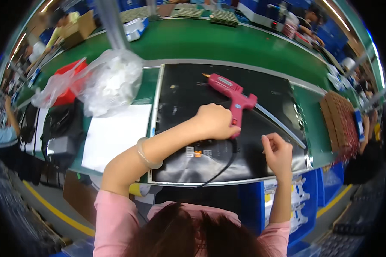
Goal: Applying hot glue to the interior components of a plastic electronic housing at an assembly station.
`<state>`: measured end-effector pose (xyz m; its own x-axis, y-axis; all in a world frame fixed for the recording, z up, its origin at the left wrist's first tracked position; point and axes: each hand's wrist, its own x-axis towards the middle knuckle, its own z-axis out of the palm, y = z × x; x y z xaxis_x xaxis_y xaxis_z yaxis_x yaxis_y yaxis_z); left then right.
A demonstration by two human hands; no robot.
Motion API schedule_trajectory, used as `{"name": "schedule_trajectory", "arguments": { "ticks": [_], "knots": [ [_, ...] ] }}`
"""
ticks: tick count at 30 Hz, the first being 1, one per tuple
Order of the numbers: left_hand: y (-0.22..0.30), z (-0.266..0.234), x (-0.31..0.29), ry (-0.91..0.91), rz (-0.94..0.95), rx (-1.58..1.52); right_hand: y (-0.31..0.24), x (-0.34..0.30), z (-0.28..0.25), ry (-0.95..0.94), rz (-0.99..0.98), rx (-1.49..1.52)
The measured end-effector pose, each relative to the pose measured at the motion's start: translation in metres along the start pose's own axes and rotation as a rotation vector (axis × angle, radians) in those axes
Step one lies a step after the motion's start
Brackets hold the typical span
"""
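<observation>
A pink hot glue gun [228,88] is in my left hand [216,121], whose fingers wrap round its handle near the bottom. Its nozzle points to the far left, over a black mat [180,96]. From the back of the gun a long translucent glue stick [283,125] runs toward the right edge of the mat. A black cord [221,170] curves down from the handle to the near edge. My right hand [278,153] hovers by the mat's near right part, apart from the gun, its fingers curled in with nothing visible between them.
Left of the mat lie white paper [116,135], a clear plastic bag [113,81] and a red bin [68,79]. Stacked brown cardboard [336,122] stands at the right. Below the near edge sits a blue crate [255,205] with white parts. Other people work around the green table [176,43].
</observation>
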<state>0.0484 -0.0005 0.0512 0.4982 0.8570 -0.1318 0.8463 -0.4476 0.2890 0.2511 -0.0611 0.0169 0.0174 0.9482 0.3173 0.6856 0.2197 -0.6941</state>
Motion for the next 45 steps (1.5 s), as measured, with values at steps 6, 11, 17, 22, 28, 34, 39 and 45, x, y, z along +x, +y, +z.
{"name": "schedule_trajectory", "arguments": {
  "ticks": [6,11,17,22,28,34,39,45],
  "knots": [
    [-0.043,-0.032,-0.08,0.186,-0.041,0.103,-0.004,0.058,0.033,-0.164,-0.22,-0.075],
    [-0.11,-0.006,-0.161,0.432,-0.191,0.13,-0.001,0.065,0.049,-0.212,-0.247,0.106],
    [-0.108,0.048,-0.185,0.258,-0.007,0.175,0.004,0.061,0.05,-0.231,-0.235,0.314],
    [-0.103,0.052,-0.186,0.244,-0.084,0.197,0.01,0.063,0.048,-0.174,-0.261,0.313],
    [-0.089,0.058,-0.202,0.319,-0.159,0.149,0.018,0.067,0.045,-0.163,-0.253,0.294],
    [-0.101,0.053,-0.249,0.353,-0.288,0.02,0.018,0.072,0.042,-0.167,-0.134,0.354],
    [-0.108,0.053,-0.288,0.359,-0.33,0.086,-0.013,0.057,0.039,-0.21,-0.179,0.483],
    [-0.107,0.064,-0.288,0.431,-0.202,0.293,-0.093,-0.019,0.063,-0.736,-0.119,0.617]
  ]
}}
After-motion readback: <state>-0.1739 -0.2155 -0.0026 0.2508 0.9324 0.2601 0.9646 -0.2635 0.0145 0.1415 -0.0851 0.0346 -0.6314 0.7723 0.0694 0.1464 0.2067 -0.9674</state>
